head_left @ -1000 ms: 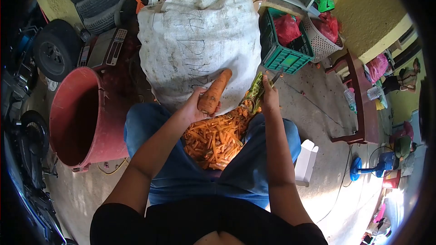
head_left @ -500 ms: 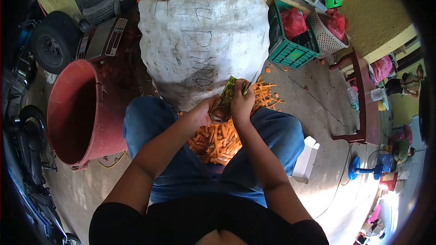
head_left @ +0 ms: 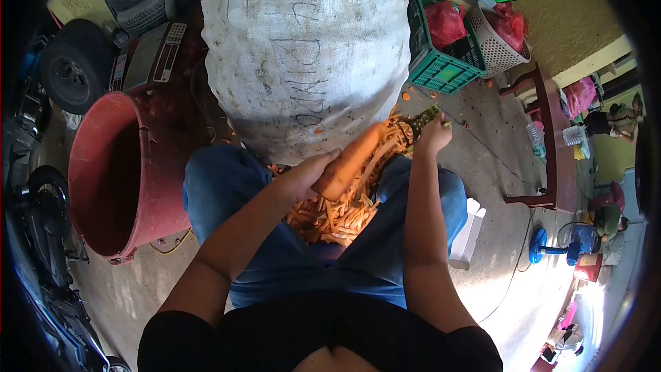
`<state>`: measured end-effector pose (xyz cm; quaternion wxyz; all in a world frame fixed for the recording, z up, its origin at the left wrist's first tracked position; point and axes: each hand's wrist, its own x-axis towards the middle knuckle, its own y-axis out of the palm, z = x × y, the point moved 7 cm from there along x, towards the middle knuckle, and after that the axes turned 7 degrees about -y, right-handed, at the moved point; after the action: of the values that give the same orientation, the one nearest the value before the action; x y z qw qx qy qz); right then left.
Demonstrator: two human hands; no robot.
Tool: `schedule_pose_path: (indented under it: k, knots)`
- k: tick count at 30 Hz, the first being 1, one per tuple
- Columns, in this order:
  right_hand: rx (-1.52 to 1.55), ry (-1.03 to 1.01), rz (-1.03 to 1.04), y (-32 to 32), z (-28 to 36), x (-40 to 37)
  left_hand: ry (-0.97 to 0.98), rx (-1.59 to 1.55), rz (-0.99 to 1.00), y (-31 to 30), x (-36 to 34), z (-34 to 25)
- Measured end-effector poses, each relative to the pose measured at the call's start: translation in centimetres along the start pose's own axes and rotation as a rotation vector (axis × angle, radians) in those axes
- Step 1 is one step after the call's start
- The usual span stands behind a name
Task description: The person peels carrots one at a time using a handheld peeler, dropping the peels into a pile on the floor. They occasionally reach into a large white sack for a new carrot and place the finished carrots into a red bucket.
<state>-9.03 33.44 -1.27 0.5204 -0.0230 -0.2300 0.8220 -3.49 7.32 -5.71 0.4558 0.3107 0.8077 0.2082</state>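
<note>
Sunlit concrete floor (head_left: 496,172), yellow wall (head_left: 561,24), wooden bench (head_left: 549,139)

Orange carrot (head_left: 352,158), red bucket (head_left: 103,172), green crate (head_left: 441,72).

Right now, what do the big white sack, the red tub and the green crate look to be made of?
White sack: likely woven plastic cloth, matte and grimy, with a faint weave and inked lettering. Red tub: probably moulded plastic, dull and scuffed, with a smooth thick rim. Green crate: rigid plastic, judging by its lattice walls.

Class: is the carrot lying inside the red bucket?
No, the left hand holds the carrot over the peelings, outside the red bucket.
</note>
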Motion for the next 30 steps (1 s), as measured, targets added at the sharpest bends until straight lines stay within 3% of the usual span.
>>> schedule_pose_path:
  k: [1, 2, 4, 6, 8, 10, 18, 25, 27, 30]
  knots:
    - [0.185, -0.022, -0.007, 0.1, 0.3, -0.4, 0.057, -0.109, -0.007, -0.3, 0.1, -0.9]
    - [0.184, -0.027, -0.003, 0.2, 0.8, -1.3, 0.112, -0.224, -0.015, -0.5, 0.1, -1.7]
    - [0.480, -0.108, 0.177, 1.6, 2.7, -4.3, 0.082, -0.282, -0.051, -1.1, 0.2, -1.9]
    - [0.440, 0.010, 0.448, 1.8, 5.3, -8.8, 0.096, -0.251, 0.057, -1.3, 0.9, -1.9]
    - [0.477, -0.130, 0.541, 2.3, 7.1, -11.6, 0.150, -0.305, -0.058, -0.5, 0.8, -2.2]
    - [0.463, -0.332, 0.482, 1.9, 9.2, -13.3, 0.129, -0.469, 0.066, -0.4, 1.6, -1.6]
    - [0.136, -0.415, 0.424, 2.7, 7.5, -13.0, 0.110, -0.309, -0.061, -0.6, 1.4, -0.5]
    - [-0.081, -0.178, 0.014, 1.2, 0.3, -0.7, -0.031, -0.001, -0.102, 0.5, -1.1, 0.2]
    - [0.220, 0.119, -0.046, 0.9, -2.2, 0.4, -0.048, 0.033, -0.096, 0.1, -1.3, -0.6]
    - [0.405, 0.128, 0.051, 1.2, 0.4, -1.8, 0.063, -0.095, -0.131, -0.6, -1.7, -2.4]
